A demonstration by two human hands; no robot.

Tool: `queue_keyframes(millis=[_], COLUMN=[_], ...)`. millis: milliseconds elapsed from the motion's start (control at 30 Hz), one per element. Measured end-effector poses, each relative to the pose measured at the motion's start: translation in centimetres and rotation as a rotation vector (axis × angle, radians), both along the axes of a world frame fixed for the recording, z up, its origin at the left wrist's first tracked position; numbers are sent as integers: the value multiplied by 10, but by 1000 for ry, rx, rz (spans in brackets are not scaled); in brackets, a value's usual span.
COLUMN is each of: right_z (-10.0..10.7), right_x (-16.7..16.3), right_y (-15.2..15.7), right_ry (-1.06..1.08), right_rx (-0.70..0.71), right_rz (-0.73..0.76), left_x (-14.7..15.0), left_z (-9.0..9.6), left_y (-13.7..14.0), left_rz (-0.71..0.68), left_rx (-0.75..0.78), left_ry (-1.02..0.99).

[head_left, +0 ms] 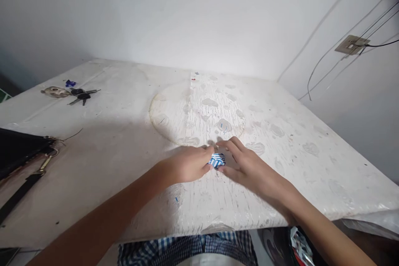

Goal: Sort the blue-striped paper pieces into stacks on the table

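L hand [190,165] is closed on a small blue-and-white wrapper [217,160], thumb and fingers pinching its left side. R hand [247,164] is loosely curved, thumb tip at the wrapper's right edge nr the bottom, index finger reaching past the far side; can't tell if it grips too, as its other fingers are partly hidden. Wrapper sits btwn the two hands, just above the table [134,199] or on it, can't tell which, nr the front edge and roughly mid-width.

Table has a pale, shiny cover w/ grey patches and a faint yellowish ring mark [151,112] beyond the hands. Tiny blue bits [176,200] lie on the cover, one nr the L wrist, others inside the ring. A small red bit [193,79] is nr the back.

Far left: keys [82,95] w/ a fob [56,92], and a purple scrap [70,83] just beside. Closer, same side: black bag [21,149] w/ strap [21,193], partly out of view.

White wall [199,29] behind; wall socket [352,45] w/ dark cables up right. Below the table edge: blue checked cloth [156,249] over the lap, plus a dark bin [274,243] w/ crumpled stuff [299,245] inside, lower right.
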State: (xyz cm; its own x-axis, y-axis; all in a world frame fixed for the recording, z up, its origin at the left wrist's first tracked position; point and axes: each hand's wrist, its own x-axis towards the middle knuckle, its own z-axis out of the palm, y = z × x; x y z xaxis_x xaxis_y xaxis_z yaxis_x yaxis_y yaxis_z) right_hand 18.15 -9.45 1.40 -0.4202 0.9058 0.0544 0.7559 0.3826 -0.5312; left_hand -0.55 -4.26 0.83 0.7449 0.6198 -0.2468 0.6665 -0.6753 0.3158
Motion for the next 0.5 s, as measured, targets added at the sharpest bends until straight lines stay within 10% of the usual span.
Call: queue_keyframes(millis=[500], right_z=[-21], right_x=[-4], right_y=[-19], right_ry=[312], right_rx=[49], right_rz=[-54], left_x=[-3], left_z=[-7], left_y=[-18], left_rz=[174], left_rx=[-108], left_ry=[-335])
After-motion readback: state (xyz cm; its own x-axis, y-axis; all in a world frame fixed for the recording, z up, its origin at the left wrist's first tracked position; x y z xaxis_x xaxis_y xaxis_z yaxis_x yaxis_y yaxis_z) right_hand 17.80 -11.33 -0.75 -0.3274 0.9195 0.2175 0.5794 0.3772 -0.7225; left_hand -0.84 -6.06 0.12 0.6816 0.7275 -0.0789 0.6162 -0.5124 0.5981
